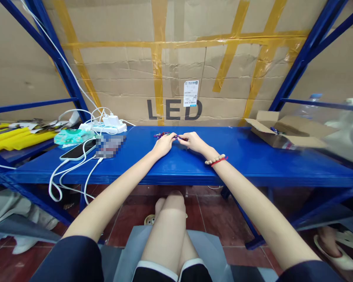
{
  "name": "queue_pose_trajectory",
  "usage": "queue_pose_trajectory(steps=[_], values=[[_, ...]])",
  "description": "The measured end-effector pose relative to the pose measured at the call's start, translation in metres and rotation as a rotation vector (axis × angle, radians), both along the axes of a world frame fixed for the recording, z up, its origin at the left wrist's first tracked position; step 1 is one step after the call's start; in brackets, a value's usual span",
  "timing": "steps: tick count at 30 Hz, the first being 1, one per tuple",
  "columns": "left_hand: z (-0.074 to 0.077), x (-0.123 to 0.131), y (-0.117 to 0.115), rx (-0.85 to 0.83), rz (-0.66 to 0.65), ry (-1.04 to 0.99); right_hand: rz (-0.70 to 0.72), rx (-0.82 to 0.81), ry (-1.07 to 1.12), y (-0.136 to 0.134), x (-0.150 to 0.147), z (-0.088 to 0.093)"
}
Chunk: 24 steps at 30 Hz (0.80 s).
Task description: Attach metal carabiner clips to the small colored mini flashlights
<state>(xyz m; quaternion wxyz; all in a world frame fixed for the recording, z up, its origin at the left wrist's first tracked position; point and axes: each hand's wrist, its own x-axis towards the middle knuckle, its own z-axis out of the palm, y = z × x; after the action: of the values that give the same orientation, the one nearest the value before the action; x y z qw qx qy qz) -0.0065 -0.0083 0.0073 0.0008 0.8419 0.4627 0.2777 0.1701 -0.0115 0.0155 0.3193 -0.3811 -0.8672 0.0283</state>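
Observation:
Both my hands rest on the blue metal shelf top (247, 156) near its far edge. My left hand (164, 144) and my right hand (192, 141) are closed in pinches and meet over a small cluster of thin coloured wires or clips (164, 135), with red, green and purple parts. Each hand grips a piece of that cluster; the pieces are too small to name exactly. A beaded bracelet and red string (216, 160) sit on my right wrist.
An open cardboard box (278, 131) stands at the right. At the left lie a phone (78, 150), white cables (67, 172), a power strip with chargers (110, 124) and a teal round thing (73, 136). Yellow strips (17, 139) lie on the neighbouring shelf. Taped cardboard backs the shelf.

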Motion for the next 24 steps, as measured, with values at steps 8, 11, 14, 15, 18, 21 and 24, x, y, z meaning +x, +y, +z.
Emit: queue_pose_trajectory(steps=[8,11,14,15,18,21,24], values=[[0.003,0.002,-0.005,-0.067,-0.041,-0.131,-0.069,0.090,0.018,0.001,0.000,0.003],[0.003,0.001,-0.005,-0.067,-0.081,-0.199,-0.093,0.122,0.025,-0.001,-0.001,0.004],[0.001,0.000,-0.002,-0.036,-0.125,-0.242,-0.090,0.159,0.024,-0.002,-0.002,0.003],[0.000,0.000,-0.001,-0.026,-0.135,-0.251,-0.084,0.164,0.026,-0.002,-0.002,0.003],[-0.001,-0.001,0.003,-0.015,-0.155,-0.268,-0.066,0.173,0.034,-0.001,-0.002,0.002],[-0.003,-0.002,0.005,-0.022,-0.171,-0.271,-0.049,0.183,0.032,0.001,-0.003,0.000],[-0.005,-0.002,0.008,-0.020,-0.176,-0.276,-0.029,0.177,0.024,0.001,-0.003,0.000]])
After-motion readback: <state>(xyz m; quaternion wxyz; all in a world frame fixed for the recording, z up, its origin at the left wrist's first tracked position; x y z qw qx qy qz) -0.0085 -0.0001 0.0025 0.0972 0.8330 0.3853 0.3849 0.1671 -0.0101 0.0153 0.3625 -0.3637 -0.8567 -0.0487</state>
